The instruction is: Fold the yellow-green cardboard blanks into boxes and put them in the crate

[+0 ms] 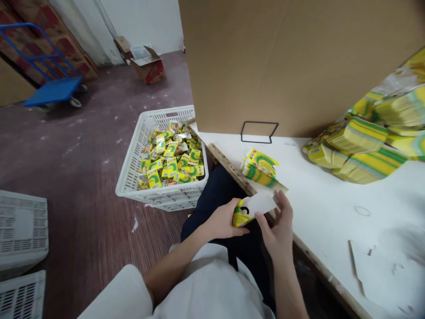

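Over my lap at the table's edge, my left hand (226, 219) is closed round a small yellow-and-green carton (239, 219). From the carton extends a plain white card piece (260, 203); whether it is a flap or a separate sheet I cannot tell. A black curved shape shows where the two meet. My right hand (279, 223) has its thumb and fingers on the white piece's right end. Just beyond my hands, a small stack of flat yellow-green cartons (260, 166) lies on the white table (318, 208).
Left of my legs stands a white crate (133, 166) filled with yellow packets (171, 164). A cardboard panel (265, 62) rises behind a black wire stand (259, 132). Bundled cartons (361, 146) pile up right. Other crates (21, 230) and a blue trolley (55, 91) stand left.
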Available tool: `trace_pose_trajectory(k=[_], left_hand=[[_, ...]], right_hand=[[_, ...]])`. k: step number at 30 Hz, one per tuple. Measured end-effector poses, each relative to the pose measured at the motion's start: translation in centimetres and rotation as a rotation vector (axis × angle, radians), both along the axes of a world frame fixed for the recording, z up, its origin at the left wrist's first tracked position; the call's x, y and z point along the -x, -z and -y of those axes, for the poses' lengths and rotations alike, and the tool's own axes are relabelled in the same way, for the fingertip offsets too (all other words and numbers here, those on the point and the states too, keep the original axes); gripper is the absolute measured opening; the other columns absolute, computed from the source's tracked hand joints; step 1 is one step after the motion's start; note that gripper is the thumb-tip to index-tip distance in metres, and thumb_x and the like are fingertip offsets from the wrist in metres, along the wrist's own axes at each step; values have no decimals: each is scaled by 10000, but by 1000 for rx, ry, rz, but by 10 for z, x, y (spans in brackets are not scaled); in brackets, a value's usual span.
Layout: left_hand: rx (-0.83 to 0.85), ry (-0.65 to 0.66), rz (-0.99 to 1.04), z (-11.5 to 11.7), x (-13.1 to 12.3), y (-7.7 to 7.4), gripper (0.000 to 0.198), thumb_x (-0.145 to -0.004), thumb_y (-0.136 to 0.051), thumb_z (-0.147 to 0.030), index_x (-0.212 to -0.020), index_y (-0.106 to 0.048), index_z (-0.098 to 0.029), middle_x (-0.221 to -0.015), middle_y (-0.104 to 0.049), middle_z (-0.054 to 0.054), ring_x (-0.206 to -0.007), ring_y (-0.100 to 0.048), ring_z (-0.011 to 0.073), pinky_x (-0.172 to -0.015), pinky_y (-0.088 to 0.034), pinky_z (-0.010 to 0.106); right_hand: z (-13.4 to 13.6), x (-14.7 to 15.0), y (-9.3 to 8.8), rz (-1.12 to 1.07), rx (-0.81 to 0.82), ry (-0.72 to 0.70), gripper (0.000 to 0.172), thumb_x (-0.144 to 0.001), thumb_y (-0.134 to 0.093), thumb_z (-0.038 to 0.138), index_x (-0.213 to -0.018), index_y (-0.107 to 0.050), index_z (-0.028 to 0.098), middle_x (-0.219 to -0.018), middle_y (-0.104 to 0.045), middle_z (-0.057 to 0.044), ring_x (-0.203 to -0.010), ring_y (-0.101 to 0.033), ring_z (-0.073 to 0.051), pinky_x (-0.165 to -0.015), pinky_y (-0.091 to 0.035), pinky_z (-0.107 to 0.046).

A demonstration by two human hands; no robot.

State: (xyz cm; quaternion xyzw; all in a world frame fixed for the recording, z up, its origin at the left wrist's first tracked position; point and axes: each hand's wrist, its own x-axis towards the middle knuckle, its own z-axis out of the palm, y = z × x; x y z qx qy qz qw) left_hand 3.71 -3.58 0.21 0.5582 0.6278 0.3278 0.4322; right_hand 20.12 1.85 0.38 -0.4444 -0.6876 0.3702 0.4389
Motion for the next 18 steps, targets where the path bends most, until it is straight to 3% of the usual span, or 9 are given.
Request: trace_pose_trajectory(k=[2, 4, 7, 11, 15, 18], left_hand=[[-67, 22, -21, 0, -3, 2, 875, -652, -852, -355, -1399, -419, -214, -1298, -627, 127, -1126, -644, 328, -956, -504, 438], [-155, 54, -35, -1, -3, 3, 918, -675, -834, -337, -1451, -355, -229, -1397, -556, 140, -1204, -608, 330, -1013, -482, 442], [-198, 51, -77, -2, -4, 2, 864, -698, -811, -328, -1431, -365, -227, -1389, -538, 142, -1209, -602, 322, -1017, -481, 436], [-127, 64, -139, -2, -4, 1, 654, -715, -764, -311, -1280, -452, -213, -1239, -601, 120, -1071, -656, 315, -928, -514, 436], [-117, 37, -105, 0, -6, 12, 770, -678, -733, -236, -1340, -340, -210, -1124, -613, 91, -895, -676, 267, -774, -540, 385], [-273, -54, -128, 0, -5, 24, 805, -641, -700, -150, -1344, -312, -205, -1193, -538, 117, -981, -634, 264, -786, -544, 380]], right_hand=[[2, 5, 15, -150, 285, -34, 675, -904, -621, 462, -1501, -407, 234, -1441, -545, -145, -1280, -576, -313, -1049, -501, -491], [4, 7, 29, -206, 533, -104, 568, -915, -595, 487, -1415, -537, 225, -1303, -661, -126, -1159, -660, -300, -975, -558, -449], [3, 9, 37, -247, 674, -169, 517, -903, -616, 503, -1338, -628, 223, -1216, -714, -112, -1126, -678, -303, -989, -555, -457], [0, 8, 28, -267, 563, -299, 554, -961, -542, 505, -1449, -526, 244, -1376, -638, -101, -1308, -580, -281, -1129, -450, -483], [3, 6, 13, -79, 309, -370, 548, -995, -509, 422, -1519, -433, 279, -1511, -521, -72, -1419, -471, -252, -1199, -369, -456], [7, 7, 7, 49, 169, -375, 494, -996, -509, 339, -1488, -486, 297, -1528, -501, -56, -1409, -486, -254, -1178, -410, -438]])
